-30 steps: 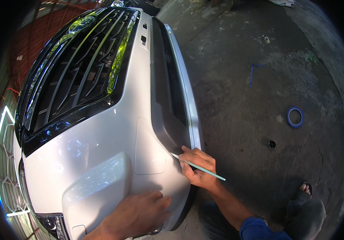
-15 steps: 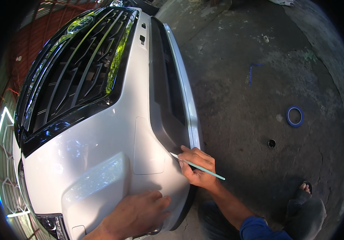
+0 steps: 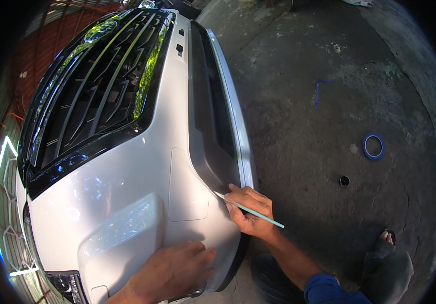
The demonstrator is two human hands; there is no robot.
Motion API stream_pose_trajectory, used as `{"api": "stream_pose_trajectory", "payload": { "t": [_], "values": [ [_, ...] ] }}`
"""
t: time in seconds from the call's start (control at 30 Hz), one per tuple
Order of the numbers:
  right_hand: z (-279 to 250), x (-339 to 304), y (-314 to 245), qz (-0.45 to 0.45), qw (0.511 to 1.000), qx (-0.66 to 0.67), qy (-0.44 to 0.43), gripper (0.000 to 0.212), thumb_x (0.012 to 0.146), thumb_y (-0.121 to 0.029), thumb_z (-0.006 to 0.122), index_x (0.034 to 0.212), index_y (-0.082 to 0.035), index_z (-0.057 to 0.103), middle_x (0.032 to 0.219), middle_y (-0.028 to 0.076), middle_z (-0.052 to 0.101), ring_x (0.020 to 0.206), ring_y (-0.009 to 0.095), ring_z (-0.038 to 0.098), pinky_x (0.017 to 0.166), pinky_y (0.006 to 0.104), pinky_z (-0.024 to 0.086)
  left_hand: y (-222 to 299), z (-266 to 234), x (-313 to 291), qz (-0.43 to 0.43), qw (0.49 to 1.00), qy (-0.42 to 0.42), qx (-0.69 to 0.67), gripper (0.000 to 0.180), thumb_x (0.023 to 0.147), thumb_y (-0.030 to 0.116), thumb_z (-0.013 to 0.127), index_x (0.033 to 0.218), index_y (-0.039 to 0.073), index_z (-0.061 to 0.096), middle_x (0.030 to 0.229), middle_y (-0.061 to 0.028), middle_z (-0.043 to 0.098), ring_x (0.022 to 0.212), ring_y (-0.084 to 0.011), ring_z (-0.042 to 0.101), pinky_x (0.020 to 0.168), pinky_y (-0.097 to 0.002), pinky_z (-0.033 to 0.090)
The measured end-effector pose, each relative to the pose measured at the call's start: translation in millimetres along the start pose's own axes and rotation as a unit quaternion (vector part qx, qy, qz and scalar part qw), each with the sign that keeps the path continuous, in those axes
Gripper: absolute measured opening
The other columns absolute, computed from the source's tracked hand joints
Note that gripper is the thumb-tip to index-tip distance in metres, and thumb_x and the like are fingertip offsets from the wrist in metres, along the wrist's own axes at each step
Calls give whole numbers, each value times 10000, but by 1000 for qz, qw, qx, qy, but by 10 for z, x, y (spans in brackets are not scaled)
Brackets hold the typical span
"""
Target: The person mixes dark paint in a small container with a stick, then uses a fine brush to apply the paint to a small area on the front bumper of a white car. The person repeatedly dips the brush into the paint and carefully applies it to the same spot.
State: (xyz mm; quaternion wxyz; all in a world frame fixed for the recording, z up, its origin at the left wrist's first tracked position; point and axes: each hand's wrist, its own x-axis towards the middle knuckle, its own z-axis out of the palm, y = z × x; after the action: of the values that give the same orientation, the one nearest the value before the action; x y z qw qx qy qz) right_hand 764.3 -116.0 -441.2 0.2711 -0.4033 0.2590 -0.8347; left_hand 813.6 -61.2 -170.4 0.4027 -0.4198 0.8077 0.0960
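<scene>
A thin paintbrush (image 3: 257, 214) with a pale green handle is pinched in my right hand (image 3: 251, 209). Its tip touches the seam where the white car bumper (image 3: 132, 167) meets the dark grey lower trim (image 3: 205, 147). My right hand leans against the bumper's lower edge. Lower down, my left hand (image 3: 175, 268) lies over the white bumper, fingers loosely bent and apart, holding nothing. Just above it is a raised, glossy white block (image 3: 122, 225) on the bumper. A square outlined cover (image 3: 188, 195) sits in the bumper between my hands.
The black grille (image 3: 94, 96) fills the upper left. On the concrete floor (image 3: 299, 142) to the right are a roll of blue tape (image 3: 374, 147), a small dark round container (image 3: 344, 181) and a blue tape strip (image 3: 318, 95). My sandaled foot (image 3: 387, 237) stands at lower right.
The paintbrush tip has slid very slightly up and left along the seam, with my right hand nearly still. My left hand stays in place.
</scene>
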Motion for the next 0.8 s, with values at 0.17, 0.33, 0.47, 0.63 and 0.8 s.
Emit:
{"api": "stream_pose_trajectory", "payload": {
  "t": [0.17, 0.33, 0.47, 0.63, 0.8],
  "values": [
    [-4, -4, 3, -1, 1000, 2, -1, 134, 885, 24, 713, 1011, 43, 753, 835, 104, 749, 671, 180, 687, 977, 482, 640, 1, -4, -2, -1, 1000, -1, -4, 343, 1028, 346, 687, 1241, 78, 674, 1142, -147, 724, 969, -367, 741, 799, -462, 621],
    [-5, -7, 3, 4, 1000, 3, -3, 140, 873, 32, 705, 1007, 39, 746, 840, 101, 750, 678, 185, 689, 979, 485, 640, 0, -8, 0, 3, 1000, 3, -6, 340, 1027, 344, 689, 1238, 78, 675, 1136, -147, 725, 964, -370, 741, 799, -460, 621],
    [-8, -3, 3, -1, 1000, -1, -6, 143, 865, 38, 702, 1002, 37, 742, 848, 101, 752, 680, 190, 692, 977, 485, 642, 1, -9, 1, 0, 1000, -2, -6, 339, 1026, 344, 689, 1236, 77, 677, 1136, -147, 727, 963, -370, 743, 801, -459, 620],
    [1, 5, 14, -12, 1000, 0, -1, 150, 854, 48, 702, 999, 37, 739, 864, 104, 754, 684, 190, 695, 974, 482, 646, 1, -4, 4, 2, 1000, 1, -3, 341, 1027, 345, 688, 1237, 77, 677, 1141, -150, 729, 966, -370, 745, 803, -458, 621],
    [-6, -3, 7, -6, 1000, -2, -4, 155, 850, 55, 702, 999, 38, 742, 866, 105, 754, 693, 191, 704, 972, 478, 648, -1, 5, 1, -3, 1000, 0, 0, 343, 1027, 351, 689, 1235, 77, 682, 1152, -157, 730, 976, -373, 745, 810, -460, 622]
  ]
}}
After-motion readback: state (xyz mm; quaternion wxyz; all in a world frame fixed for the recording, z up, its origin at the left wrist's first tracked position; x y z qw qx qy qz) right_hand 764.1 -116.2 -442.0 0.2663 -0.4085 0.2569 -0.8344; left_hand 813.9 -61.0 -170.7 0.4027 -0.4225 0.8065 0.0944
